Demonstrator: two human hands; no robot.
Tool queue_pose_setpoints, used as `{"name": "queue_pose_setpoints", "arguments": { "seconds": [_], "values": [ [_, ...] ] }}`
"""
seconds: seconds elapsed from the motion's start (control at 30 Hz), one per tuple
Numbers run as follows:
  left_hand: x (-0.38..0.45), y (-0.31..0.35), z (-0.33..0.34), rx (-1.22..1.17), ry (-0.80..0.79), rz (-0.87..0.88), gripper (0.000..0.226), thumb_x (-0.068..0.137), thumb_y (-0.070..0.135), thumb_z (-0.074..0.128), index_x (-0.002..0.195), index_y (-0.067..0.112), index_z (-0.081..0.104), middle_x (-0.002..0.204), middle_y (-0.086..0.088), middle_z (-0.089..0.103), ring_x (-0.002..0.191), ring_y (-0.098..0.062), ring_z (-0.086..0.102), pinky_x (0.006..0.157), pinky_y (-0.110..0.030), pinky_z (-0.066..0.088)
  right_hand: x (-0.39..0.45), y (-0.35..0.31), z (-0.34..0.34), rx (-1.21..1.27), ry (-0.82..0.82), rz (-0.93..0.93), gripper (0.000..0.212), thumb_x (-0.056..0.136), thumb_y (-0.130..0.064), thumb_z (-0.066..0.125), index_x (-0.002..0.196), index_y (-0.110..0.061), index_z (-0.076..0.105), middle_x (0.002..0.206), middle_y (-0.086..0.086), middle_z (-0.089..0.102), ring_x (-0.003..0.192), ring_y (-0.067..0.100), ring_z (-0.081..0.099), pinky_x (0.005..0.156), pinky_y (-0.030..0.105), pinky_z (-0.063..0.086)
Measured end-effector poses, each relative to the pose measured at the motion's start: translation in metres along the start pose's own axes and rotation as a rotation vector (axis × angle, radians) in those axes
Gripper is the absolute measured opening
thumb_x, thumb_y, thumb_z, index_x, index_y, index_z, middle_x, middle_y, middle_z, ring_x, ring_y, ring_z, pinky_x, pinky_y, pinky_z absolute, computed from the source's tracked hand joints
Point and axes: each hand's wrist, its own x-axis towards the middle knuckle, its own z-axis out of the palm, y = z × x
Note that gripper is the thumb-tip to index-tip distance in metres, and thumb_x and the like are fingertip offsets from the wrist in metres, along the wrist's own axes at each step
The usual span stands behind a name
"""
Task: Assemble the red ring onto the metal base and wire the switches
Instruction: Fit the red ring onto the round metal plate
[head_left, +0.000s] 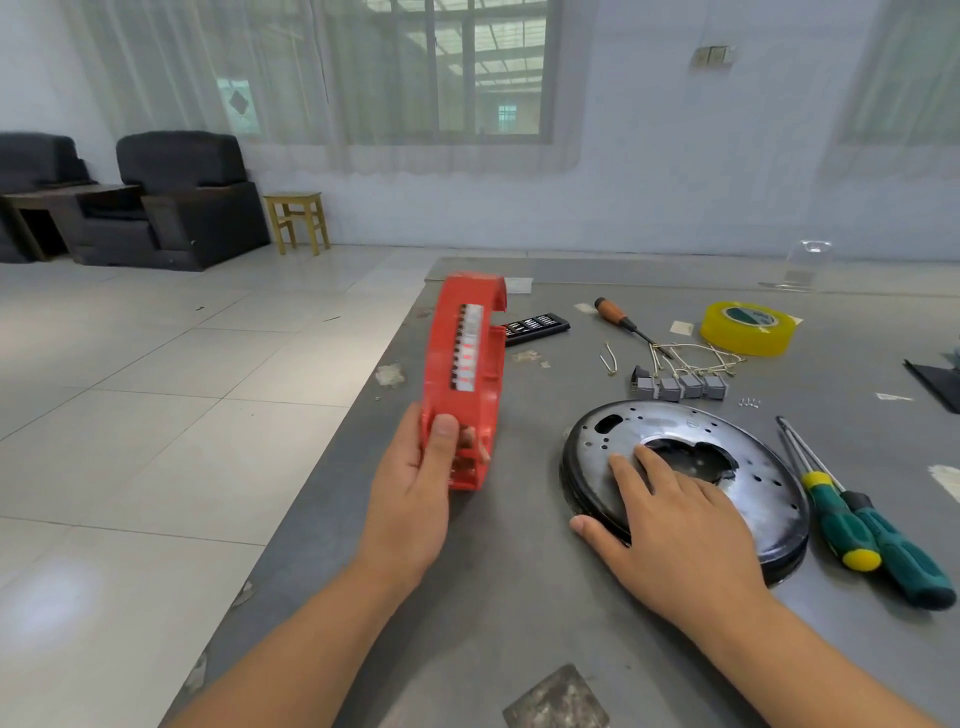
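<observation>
Assembly is sitting at its first step: you are gripping the red ring (465, 374) in your left hand (415, 488), thumb curled over its lower rim and fingers wrapped behind, and you are holding it on edge, clear of the table (498, 597), so its hollow side is facing your right hand (675, 525). That right hand is lying flat on the metal base (691, 467), fingers straight and spread, fingertips reaching toward the ragged hole at the centre and the thumb resting at the near rim; it is pressing, not grasping. The ring is well apart from the base, out beyond your left thumb. Just past your right fingertips the switches (680, 387) are waiting in a row with their wires (691, 356) trailing away from you, untouched. To the outside of your right hand two screwdrivers (862, 530) are lying beside the base, and farther off a roll of yellow tape (748, 328). The next move, as I judge it, is calling for you to tip the ring flat, bring it across over the base and line it up with the rim, while your right hand is clearing out of the way yet keeping the base from sliding.
</observation>
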Motion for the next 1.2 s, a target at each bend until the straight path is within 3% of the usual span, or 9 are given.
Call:
{"name": "queue_pose_setpoints", "arguments": {
  "seconds": [0.07,0.2,0.3,0.43,0.53,0.77,0.9,1.03,1.2],
  "values": [
    [-0.003,-0.002,0.0,0.164,-0.107,0.054,0.031,0.098,0.055,0.051,0.109,0.029,0.064,0.09,0.012,0.076,0.081,-0.001,0.073,0.07,-0.014,0.054,-0.001,0.0,-0.002,0.008,0.008,0.015,0.088,0.083,-0.089,0.015,0.147,-0.033,0.039,0.161,0.003,0.035,0.137,0.021,0.048,0.111,0.037,0.036],
    [-0.005,-0.006,-0.001,0.768,-0.262,0.315,0.039,0.103,0.059,0.038,0.092,0.024,0.053,0.074,0.004,0.064,0.07,-0.015,0.064,0.062,-0.042,0.049,-0.005,-0.001,-0.007,0.025,0.056,0.052,0.102,0.074,-0.097,0.01,0.153,-0.038,0.036,0.16,0.002,0.037,0.143,0.022,0.041,0.123,0.044,0.021],
    [-0.007,-0.005,0.0,1.048,-0.251,0.47,0.038,0.103,0.058,0.039,0.084,0.026,0.047,0.068,0.005,0.062,0.063,-0.021,0.06,0.053,-0.033,0.03,-0.004,0.0,-0.013,0.144,0.165,0.013,0.11,0.077,-0.096,0.017,0.157,-0.023,0.034,0.15,0.004,0.05,0.136,0.025,0.049,0.117,0.046,0.034],
    [-0.013,-0.003,0.005,1.322,-0.232,0.47,0.04,0.098,0.059,0.056,0.077,0.026,0.047,0.063,0.002,0.066,0.059,-0.025,0.067,0.045,-0.032,0.035,-0.006,-0.006,-0.009,0.209,0.213,-0.149,0.095,0.082,-0.082,0.042,0.159,-0.028,0.029,0.149,0.002,0.049,0.132,0.024,0.052,0.111,0.043,0.042],
    [-0.018,-0.004,0.014,1.552,-0.328,0.296,0.041,0.102,0.067,0.038,0.093,0.028,0.047,0.091,0.001,0.073,0.085,-0.026,0.072,0.056,-0.035,0.031,-0.008,-0.013,-0.001,0.106,0.167,-0.09,0.094,0.082,-0.083,0.037,0.156,-0.026,0.036,0.152,0.005,0.049,0.134,0.026,0.053,0.118,0.047,0.033],
    [-0.004,0.011,0.007,1.437,-0.43,0.32,0.08,0.085,0.089,0.013,0.114,0.036,0.067,0.101,0.01,0.076,0.101,-0.015,0.069,0.087,-0.037,0.047,-0.01,-0.006,0.006,-0.024,0.055,0.14,0.118,0.071,-0.098,0.008,0.149,-0.016,0.042,0.137,0.006,0.057,0.129,0.028,0.052,0.116,0.047,0.028],
    [0.034,0.014,-0.054,1.129,-0.206,0.265,0.048,0.094,0.052,0.037,0.101,0.029,0.078,0.106,0.012,0.078,0.111,-0.018,0.068,0.095,-0.037,0.05,-0.008,-0.004,0.005,-0.041,0.05,0.092,0.106,0.076,-0.091,0.004,0.144,-0.02,0.044,0.125,0.001,0.062,0.121,0.025,0.057,0.111,0.042,0.033],
    [0.039,-0.015,-0.094,0.937,-0.378,0.035,0.031,0.107,0.03,0.049,0.107,0.028,0.081,0.136,0.018,0.062,0.148,-0.002,0.035,0.119,-0.023,0.026,-0.008,-0.004,0.005,-0.029,0.081,0.062,0.1,0.078,-0.088,0.006,0.139,-0.021,0.047,0.12,0.0,0.063,0.116,0.025,0.058,0.108,0.04,0.037],
    [0.034,-0.021,-0.08,1.152,-0.343,0.065,0.057,0.098,0.05,0.024,0.094,0.029,0.077,0.104,0.016,0.072,0.11,-0.014,0.056,0.098,-0.025,0.034,-0.008,-0.004,0.007,-0.009,0.082,0.071,0.105,0.078,-0.093,0.012,0.155,-0.024,0.032,0.142,0.001,0.054,0.13,0.025,0.053,0.112,0.042,0.033]
  ]
}}
